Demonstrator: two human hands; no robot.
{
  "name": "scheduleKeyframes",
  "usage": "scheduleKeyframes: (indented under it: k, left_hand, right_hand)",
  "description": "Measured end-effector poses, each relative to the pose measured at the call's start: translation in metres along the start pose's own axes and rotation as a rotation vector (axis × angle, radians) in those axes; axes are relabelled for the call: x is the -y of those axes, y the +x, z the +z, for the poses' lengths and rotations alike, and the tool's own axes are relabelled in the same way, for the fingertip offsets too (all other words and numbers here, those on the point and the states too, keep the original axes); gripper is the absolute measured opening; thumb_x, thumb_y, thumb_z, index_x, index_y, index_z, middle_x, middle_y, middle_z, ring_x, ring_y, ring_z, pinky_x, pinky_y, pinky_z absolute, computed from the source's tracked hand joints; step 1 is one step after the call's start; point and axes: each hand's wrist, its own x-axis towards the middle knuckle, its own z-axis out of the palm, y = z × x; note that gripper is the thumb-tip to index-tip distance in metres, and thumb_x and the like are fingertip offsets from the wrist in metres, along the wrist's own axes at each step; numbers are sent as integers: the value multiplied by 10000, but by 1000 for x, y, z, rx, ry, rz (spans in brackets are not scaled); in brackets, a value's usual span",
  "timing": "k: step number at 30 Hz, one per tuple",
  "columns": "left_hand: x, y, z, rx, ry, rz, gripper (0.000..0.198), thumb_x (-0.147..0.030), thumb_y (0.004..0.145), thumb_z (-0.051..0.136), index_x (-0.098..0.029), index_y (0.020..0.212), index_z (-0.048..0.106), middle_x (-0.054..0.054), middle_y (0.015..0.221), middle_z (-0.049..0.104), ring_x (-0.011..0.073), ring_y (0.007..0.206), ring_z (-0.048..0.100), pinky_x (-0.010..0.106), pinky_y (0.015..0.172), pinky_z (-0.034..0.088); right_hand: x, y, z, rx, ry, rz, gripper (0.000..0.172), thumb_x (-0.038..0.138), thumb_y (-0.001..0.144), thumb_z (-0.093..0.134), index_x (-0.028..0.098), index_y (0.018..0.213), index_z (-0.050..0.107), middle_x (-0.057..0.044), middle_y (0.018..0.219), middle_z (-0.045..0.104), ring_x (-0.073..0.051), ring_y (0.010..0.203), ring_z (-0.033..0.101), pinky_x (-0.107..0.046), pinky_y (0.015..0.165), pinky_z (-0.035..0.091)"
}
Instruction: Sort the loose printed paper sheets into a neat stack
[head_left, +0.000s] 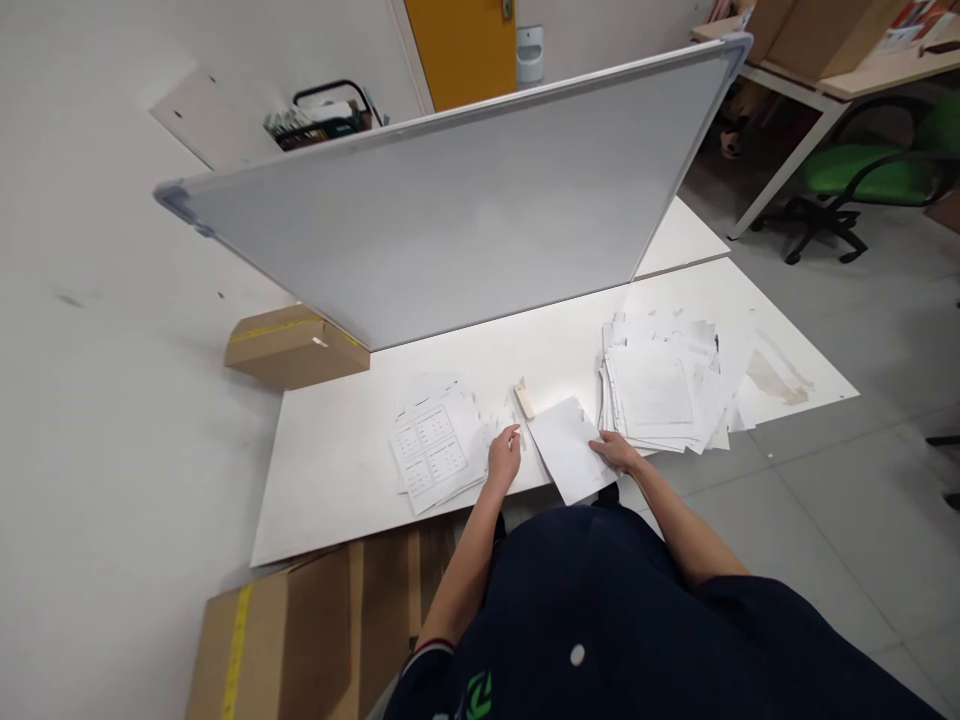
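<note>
My left hand [504, 458] is closed in a pinch on something small and pale that I cannot make out, just right of a small stack of printed sheets [436, 448]. My right hand [616, 452] lies with fingers flat on the right edge of a blank white sheet [568, 447] at the table's near edge. A small beige block [523, 400] lies just beyond that sheet. A thick, untidy pile of papers [664, 385] sits to the right of my right hand.
The white table [337, 470] carries a large whiteboard [465, 200] leaning across its back. Cardboard boxes lie at the left [296, 345] and on the floor below [315, 630]. A green chair [862, 180] and a desk [847, 85] stand at the far right.
</note>
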Motion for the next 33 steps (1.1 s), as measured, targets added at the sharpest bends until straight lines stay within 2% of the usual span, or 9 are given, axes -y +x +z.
scheduleKeyframes:
  k: [5,13,19,21,23,26,28,30,33]
  left_hand:
    - [-7,12,5,84,150,43,485,-165,792,400,-257,1267,426,77,985,586,203,932,530,323,844,377]
    - [1,25,20,20,74,-66,432,-126,699,477,-285,1084,592,89,844,564,236,916,523,377,876,330]
    - [1,23,21,30,67,-113,420,-137,696,492,-268,1083,589,100,839,575,244,927,522,403,873,327]
    - [-2,19,18,58,71,-82,449,-152,713,491,-274,1141,551,108,873,578,250,925,527,403,851,346]
    - [-6,13,16,68,39,-48,493,-191,744,487,-271,1230,469,114,938,582,248,935,534,396,838,362]
    - [-13,3,14,55,-164,-132,599,-297,770,509,-194,1329,319,132,1030,587,220,934,556,366,839,386]
    - [-17,-3,12,71,-396,-275,685,-376,758,541,-127,1339,278,159,1076,585,202,937,571,335,826,410]
    - [-19,-8,10,116,-626,-383,714,-442,737,559,-102,1315,312,175,1108,579,198,945,581,319,801,435]
    - [-18,-18,1,152,-833,-372,641,-485,695,589,-92,1188,473,169,1084,602,211,919,600,330,777,463]
  right_hand:
    - [-2,8,6,-60,-36,-34,208,282,691,529,134,829,577,-53,752,668,-153,653,614,-207,541,460]
    - [2,11,12,-86,-89,-55,197,296,692,510,144,803,566,-34,726,650,-140,634,598,-193,511,439]
    - [11,3,12,-107,-165,-58,208,299,694,501,146,809,583,-38,734,652,-152,662,597,-203,530,434]
    - [14,1,9,-133,-198,-82,207,296,695,490,144,797,586,-46,733,650,-158,660,592,-212,538,432]
    - [18,-3,4,-212,-231,-136,221,309,699,474,142,792,585,-52,743,647,-166,676,585,-223,560,435]
    - [28,-9,-2,-390,-216,-251,272,369,717,445,148,811,572,-58,771,640,-176,715,572,-241,605,445]
    - [39,-14,1,-420,-110,-313,314,401,730,431,148,862,561,-63,804,639,-176,726,570,-244,616,452]
    - [50,-20,13,-339,21,-346,338,413,732,437,148,911,548,-66,835,640,-172,726,575,-244,617,460]
    - [65,-27,44,-164,138,-347,323,414,722,472,158,906,540,-54,823,642,-163,708,581,-245,617,469]
